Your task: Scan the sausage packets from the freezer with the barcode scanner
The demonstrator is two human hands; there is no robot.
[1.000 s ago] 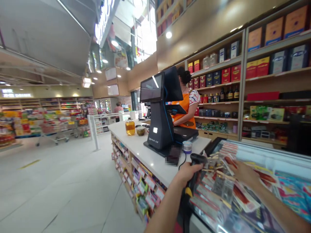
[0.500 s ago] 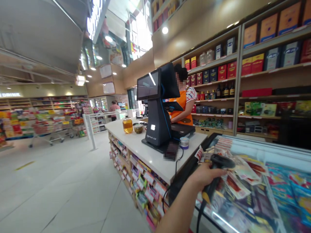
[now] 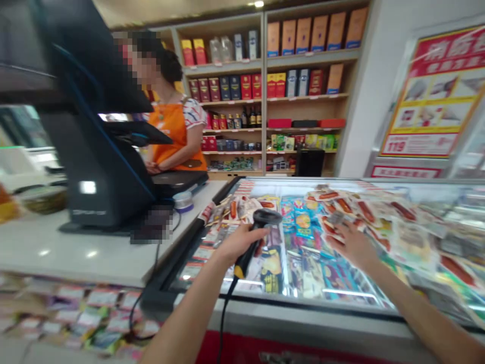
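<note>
My left hand (image 3: 242, 245) is wrapped around the handle of a black barcode scanner (image 3: 247, 253), its head pointing away above the glass-topped freezer (image 3: 197, 316). A cord hangs from the yellow-banded end of the handle. Over on the right, my right hand (image 3: 352, 242) reaches onto a heap of clear-packed sausages (image 3: 366, 211). Its fingers are stretched out and the thumb is apart, touching or just above the packets; blur hides the exact contact. A smaller group of sausage packets (image 3: 234, 208) lies on the freezer's left part, beyond the scanner.
Left of the freezer stands a white counter (image 3: 113, 258) with a black checkout terminal (image 3: 102, 167) and a small round tub (image 3: 183, 201). Behind it is a person in an orange apron (image 3: 170, 126). Shelves of boxes and bottles (image 3: 231, 88) line the back wall.
The view has swung right. My right hand left the nearer packets, went out of view, and is now at the heap on the right. My left hand still holds the scanner, moved rightward over the freezer.
</note>
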